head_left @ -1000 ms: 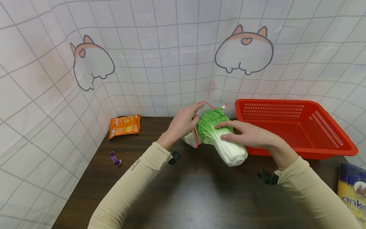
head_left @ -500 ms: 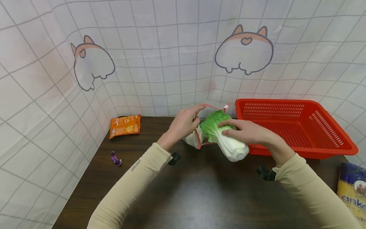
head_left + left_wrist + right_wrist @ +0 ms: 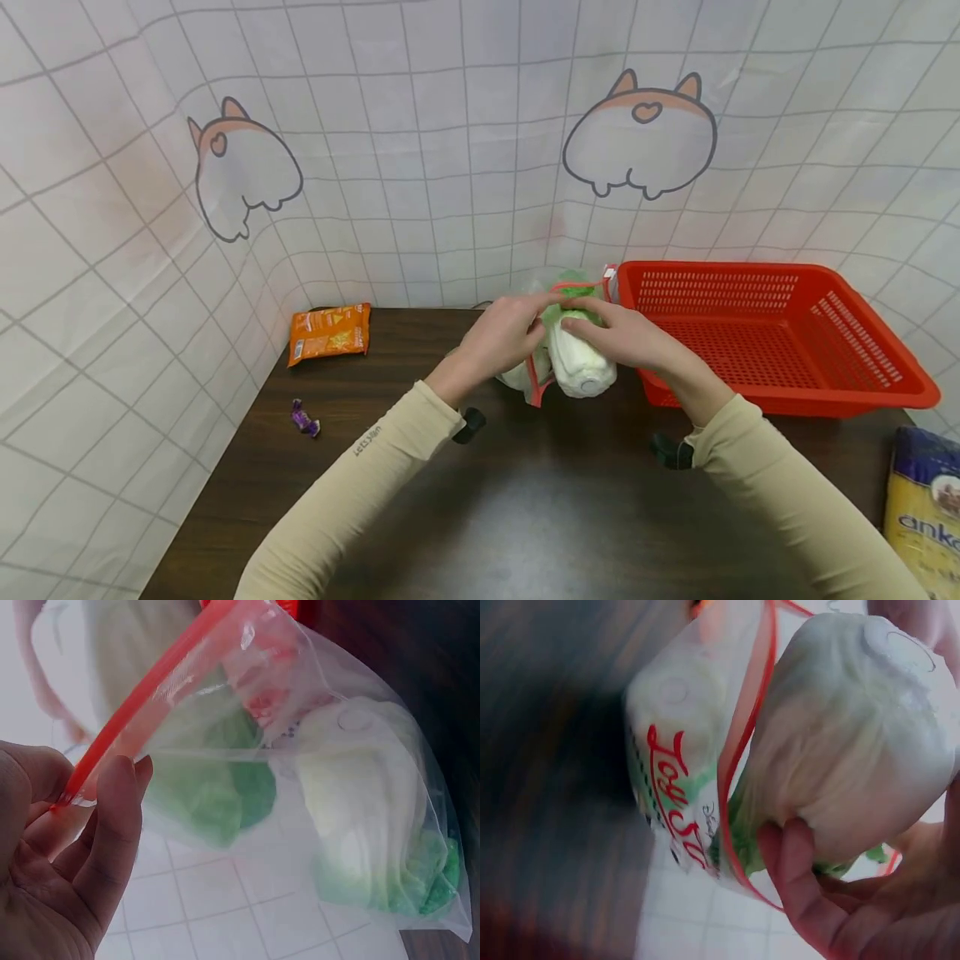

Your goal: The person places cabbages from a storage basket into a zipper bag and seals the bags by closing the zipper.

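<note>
the cabbage (image 3: 581,360) (leaves first) has slid partly into the bag (image 3: 146,697).

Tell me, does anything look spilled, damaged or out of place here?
Nothing stands out: I see no spill or damage. The orange packet lies slightly askew but looks intact, and the right hand holds a cabbage at the open bag.

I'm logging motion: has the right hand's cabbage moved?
Yes: in the head view, the cabbage shifted, its base going left and upward against the red basket.
</note>
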The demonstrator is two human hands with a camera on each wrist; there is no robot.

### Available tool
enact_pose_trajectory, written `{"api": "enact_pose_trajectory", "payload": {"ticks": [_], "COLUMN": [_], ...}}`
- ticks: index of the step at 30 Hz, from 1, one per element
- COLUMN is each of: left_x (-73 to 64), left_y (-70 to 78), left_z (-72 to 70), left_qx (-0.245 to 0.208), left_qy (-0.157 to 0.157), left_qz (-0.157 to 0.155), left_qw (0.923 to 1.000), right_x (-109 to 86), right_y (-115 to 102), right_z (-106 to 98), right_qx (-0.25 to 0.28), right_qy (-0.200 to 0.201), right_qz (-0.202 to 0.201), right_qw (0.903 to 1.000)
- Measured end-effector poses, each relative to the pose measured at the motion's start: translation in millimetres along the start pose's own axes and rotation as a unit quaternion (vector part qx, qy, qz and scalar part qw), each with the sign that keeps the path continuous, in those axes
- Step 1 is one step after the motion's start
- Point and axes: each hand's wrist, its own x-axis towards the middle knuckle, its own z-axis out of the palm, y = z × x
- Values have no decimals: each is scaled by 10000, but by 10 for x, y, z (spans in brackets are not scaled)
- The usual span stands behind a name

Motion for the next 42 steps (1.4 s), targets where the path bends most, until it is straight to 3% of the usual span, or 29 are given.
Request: {"api": "enact_pose_trajectory", "payload": {"ticks": [5,7,11,14,18,22,24,28,30,32,37,39,42], "left_x": [-11,-22,-33,-28,-11,20,32,30,19,15,24,23,14], "left_y": [24,31,41,39,26,10,10,16,16,12,5,15,51], "left_z": [27,34,30,26,43,60,53,44,50,62,48,32,19], "left_qx": [65,105,87,24,-17,-235,-278,-217,-214,-221,-228,-197,-250], "left_qy": [13,-37,-11,55,49,158,225,310,310,318,321,295,144], "left_qz": [192,315,378,320,198,-136,-286,-361,-307,-249,-303,-309,-148], "left_qw": [9998,9994,9992,9995,9998,9995,9990,9986,9988,9989,9988,9989,9995], "right_x": [43,50,60,66,67,51,29,10,16,18,32,35,38], "right_y": [22,37,74,111,131,121,111,114,125,133,153,167,187], "right_z": [27,18,-21,-21,55,163,196,200,205,221,250,244,243], "right_qx": [415,806,2039,2377,2681,2963,2883,2168,1931,2025,3160,3063,2471], "right_qy": [-218,-407,-755,-636,-714,-968,-944,-516,-262,-141,-703,-734,-396], "right_qz": [148,235,539,609,334,-8,-104,-140,-89,-97,-273,-312,-296], "right_qw": [9988,9956,9746,9673,9602,9502,9528,9747,9808,9791,9458,9486,9677]}}
